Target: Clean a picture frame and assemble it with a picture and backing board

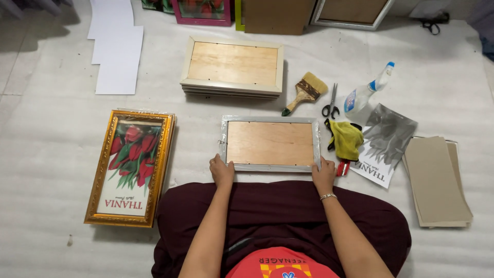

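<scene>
Person seated on a white padded floor covering (51,154), legs in dark maroon cloth, both arms reaching forward

Silver frame (270,143) lies face down just beyond the knees, plywood backing up, long side toward the person. Left hand (222,172) grips the near-left corner, fingers curled over the edge. Right hand (323,176) grips the near-right corner the same way; bracelet on that wrist

Left of the person: gold ornate frame (131,167) face up, red tulip print inside, well apart from the silver frame

Beyond: stack of cream frames (232,67), backing up. Paintbrush (304,92) and scissors (331,103) lie just right of the stack, spray bottle (366,93) beside them on its side

Yellow cloth (346,139) just beside the silver frame's right end. Grey printed sheet (386,144) next to it, then 1 pile of brown boards (437,180) farther right

White sheets (116,46) at upper left
</scene>
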